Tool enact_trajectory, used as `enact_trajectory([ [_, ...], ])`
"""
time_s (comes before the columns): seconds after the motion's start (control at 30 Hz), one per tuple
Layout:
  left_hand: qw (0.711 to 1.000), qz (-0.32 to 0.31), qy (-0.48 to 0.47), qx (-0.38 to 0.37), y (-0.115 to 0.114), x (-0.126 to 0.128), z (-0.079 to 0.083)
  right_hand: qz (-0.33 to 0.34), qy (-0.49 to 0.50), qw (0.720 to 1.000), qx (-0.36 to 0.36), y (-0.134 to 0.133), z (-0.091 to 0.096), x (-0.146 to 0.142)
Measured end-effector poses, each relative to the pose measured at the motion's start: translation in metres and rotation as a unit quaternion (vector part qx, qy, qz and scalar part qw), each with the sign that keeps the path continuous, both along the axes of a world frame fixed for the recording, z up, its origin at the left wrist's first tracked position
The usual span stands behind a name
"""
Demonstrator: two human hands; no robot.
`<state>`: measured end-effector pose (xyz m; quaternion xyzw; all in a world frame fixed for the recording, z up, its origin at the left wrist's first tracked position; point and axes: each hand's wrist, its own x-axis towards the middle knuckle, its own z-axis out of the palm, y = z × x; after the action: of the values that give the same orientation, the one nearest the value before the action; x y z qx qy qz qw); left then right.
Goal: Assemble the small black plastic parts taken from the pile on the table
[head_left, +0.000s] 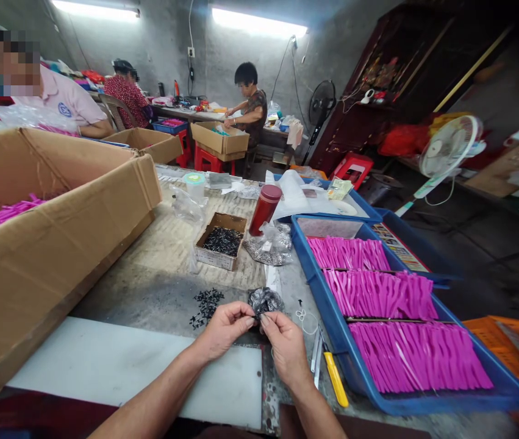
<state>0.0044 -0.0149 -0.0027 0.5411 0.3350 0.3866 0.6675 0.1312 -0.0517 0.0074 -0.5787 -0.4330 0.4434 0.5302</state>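
My left hand (pixel 227 329) and my right hand (pixel 285 346) meet over the near part of the worktable. Thumbs and fingers of both are pinched together around a small black piece (pixel 256 317), mostly hidden by the fingertips. Just behind them lies a dark plastic bag (pixel 266 300). To the left of my left hand, small black parts (pixel 207 305) are spread in a loose pile. Farther back, a small cardboard box (pixel 216 259) holds many more black parts. Beside my right hand lie a yellow-handled tool (pixel 335 378), a metal strip (pixel 316 356) and a white loop of string (pixel 307 320).
A blue tray (pixel 364 381) with rows of magenta strips (pixel 419 353) stands at right. At left is a large cardboard box (pixel 80 225). A white board (pixel 149 366) lies along the front edge. Behind are a red cylinder (pixel 264 210) and plastic bags. Several people sit farther back.
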Motion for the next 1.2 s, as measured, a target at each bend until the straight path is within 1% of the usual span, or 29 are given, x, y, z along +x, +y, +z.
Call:
enact_trajectory([
  [0.27, 1.000, -0.011, 0.020, 0.019, 0.001, -0.001, 0.005, 0.000, 0.001, 1.000, -0.011, -0.001, 0.000, 0.001],
  [0.5, 0.999, -0.014, 0.035, 0.032, -0.001, -0.001, 0.004, 0.004, 0.008, 1.000, -0.018, 0.001, 0.002, 0.002],
  [0.87, 0.998, -0.019, 0.044, 0.038, 0.000, -0.001, 0.004, 0.014, 0.009, 1.000, -0.018, -0.001, -0.007, 0.004],
  [1.2, 0.990, -0.014, 0.108, 0.088, -0.001, -0.001, 0.003, 0.017, -0.045, 0.999, -0.006, -0.001, -0.010, 0.003],
])
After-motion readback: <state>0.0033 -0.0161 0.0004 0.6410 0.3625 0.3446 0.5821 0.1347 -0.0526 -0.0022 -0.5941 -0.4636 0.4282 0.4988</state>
